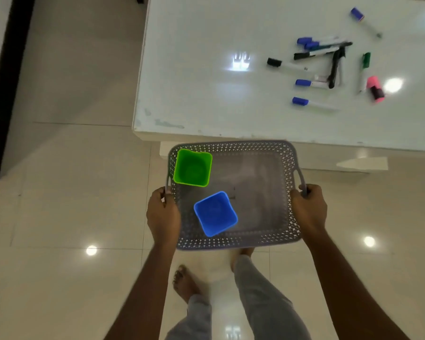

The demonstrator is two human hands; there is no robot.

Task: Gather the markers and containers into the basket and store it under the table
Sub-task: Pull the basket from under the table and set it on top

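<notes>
Both hands, left [163, 212] and right [309, 210], grip the basket [255, 239] by its side handles, keeping it level just before the table [194, 69]. Two cups [193, 168] stand inside; the markers [324, 65] lie scattered on the table, probably next to be gathered.

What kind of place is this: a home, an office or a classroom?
Probably a room in a home, though an office is possible. The floor is glossy tile, whiteboard markers lie scattered on a white table, and the person's bare foot hints at a home.
</notes>
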